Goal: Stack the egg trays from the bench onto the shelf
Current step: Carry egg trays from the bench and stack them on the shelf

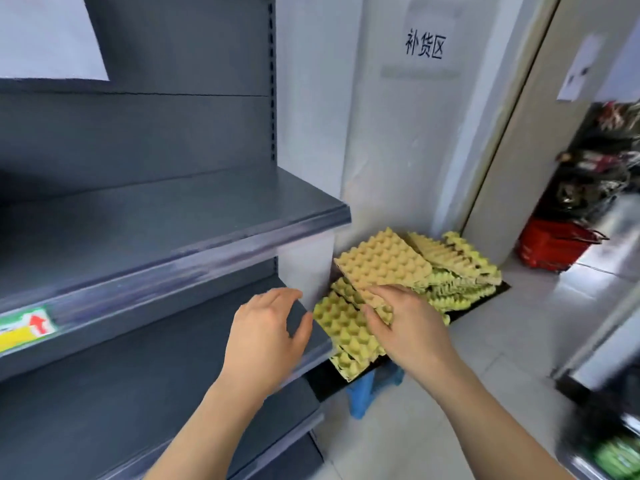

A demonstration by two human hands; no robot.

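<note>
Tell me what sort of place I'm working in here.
Probably a shop's restocking corner: grey retail shelving with a price label, a wall sign reading 补货区, and a red shopping basket.

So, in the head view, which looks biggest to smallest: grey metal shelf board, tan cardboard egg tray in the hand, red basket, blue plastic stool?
1. grey metal shelf board
2. tan cardboard egg tray
3. red basket, close to the tray's look and farther away, so unsure
4. blue plastic stool, partly hidden
</note>
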